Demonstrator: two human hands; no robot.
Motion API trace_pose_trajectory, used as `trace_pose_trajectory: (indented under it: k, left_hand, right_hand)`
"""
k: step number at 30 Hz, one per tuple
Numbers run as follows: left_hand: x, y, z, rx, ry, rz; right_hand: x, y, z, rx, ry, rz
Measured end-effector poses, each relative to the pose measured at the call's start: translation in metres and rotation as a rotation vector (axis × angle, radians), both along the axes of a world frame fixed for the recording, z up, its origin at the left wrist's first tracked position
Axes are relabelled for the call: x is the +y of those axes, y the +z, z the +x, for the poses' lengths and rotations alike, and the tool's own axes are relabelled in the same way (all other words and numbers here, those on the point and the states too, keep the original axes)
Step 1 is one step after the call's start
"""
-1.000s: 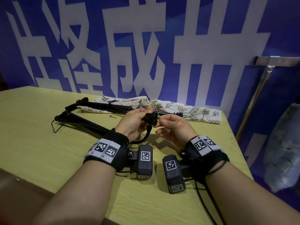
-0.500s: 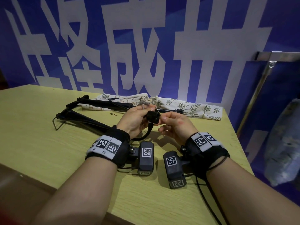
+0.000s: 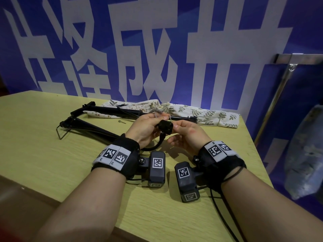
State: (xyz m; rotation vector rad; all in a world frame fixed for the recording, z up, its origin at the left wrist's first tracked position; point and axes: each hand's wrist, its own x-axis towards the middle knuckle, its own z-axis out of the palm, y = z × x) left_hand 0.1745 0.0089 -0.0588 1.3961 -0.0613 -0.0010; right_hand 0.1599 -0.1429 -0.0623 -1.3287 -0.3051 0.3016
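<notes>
Head view: the left hand (image 3: 145, 128) grips the black nozzle (image 3: 165, 126) steady above the counter (image 3: 35, 137), seemingly so the right hand (image 3: 188, 135), fingers pinching a thin needle (image 3: 169, 117), can seat it.

Matt black plastic pump head (image 3: 165, 126) on a dull rubber hose (image 3: 158, 145), tipped with a thin shiny metal needle (image 3: 169, 118). Smooth pale wood-grain table (image 3: 35, 145). Soft printed cloth bag (image 3: 209, 114). Slightly glossy black pump tubes (image 3: 97, 128), bare metal wire foot (image 3: 58, 132).
</notes>
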Motion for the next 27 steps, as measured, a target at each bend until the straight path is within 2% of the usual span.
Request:
trace_pose_trajectory:
  k: [10, 27]
  left_hand:
    - [-0.0012, 0.0015, -0.0035, -0.013, -0.045, 0.089]
    - [-0.0027, 0.0022, -0.0055, -0.003, -0.071, 0.114]
  right_hand:
    - [0.0022, -0.0001, 0.0000, -0.011, -0.027, 0.005]
    - [0.0086, 0.0016, 0.0035, 0.134, -0.055, 0.203]
